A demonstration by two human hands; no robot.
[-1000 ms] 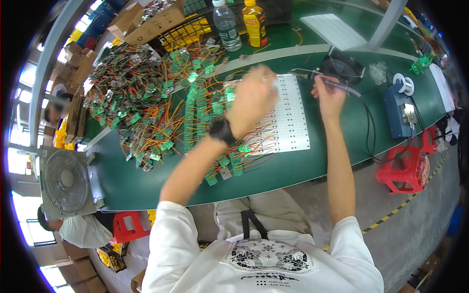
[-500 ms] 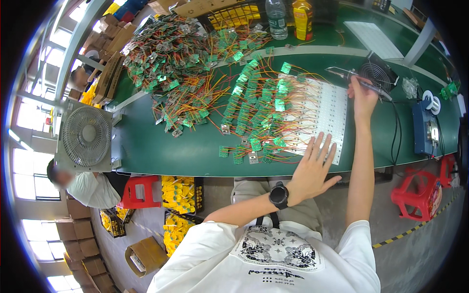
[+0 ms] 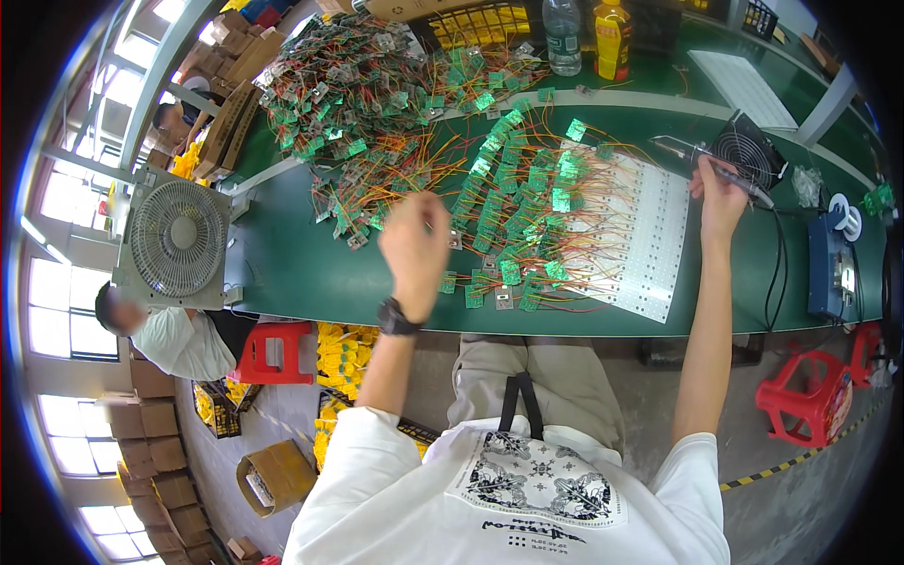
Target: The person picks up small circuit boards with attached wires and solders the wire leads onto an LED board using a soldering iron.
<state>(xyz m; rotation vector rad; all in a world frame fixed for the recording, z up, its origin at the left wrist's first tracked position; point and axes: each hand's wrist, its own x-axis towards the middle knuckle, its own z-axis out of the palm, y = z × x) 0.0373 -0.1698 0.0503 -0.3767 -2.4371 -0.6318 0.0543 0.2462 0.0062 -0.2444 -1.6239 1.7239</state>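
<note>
My left hand [image 3: 414, 250] hovers over the near edge of a heap of wired boards [image 3: 353, 104], left of the rows of small green circuit boards [image 3: 488, 174]. Its fingers are bent, blurred and partly hidden, so whether they grip anything does not show. In my right hand [image 3: 718, 198] is a soldering iron [image 3: 744, 181], its tip pointing left above the table. Below the iron lies a white perforated panel [image 3: 650, 240]; red and yellow wires run onto it from the green boards along its left side.
A black round-grilled fan [image 3: 749, 151] stands behind the iron. To the right sit a blue soldering station [image 3: 829, 268] and a solder spool [image 3: 845, 218]. Two bottles [image 3: 611, 42] stand at the back. A larger fan [image 3: 179, 231] is at the left end; a person [image 3: 174, 344] sits beyond.
My left hand has lifted off the white panel and swung left to the heap, its spread fingers now bent. The right hand still holds the soldering iron near the black fan.
</note>
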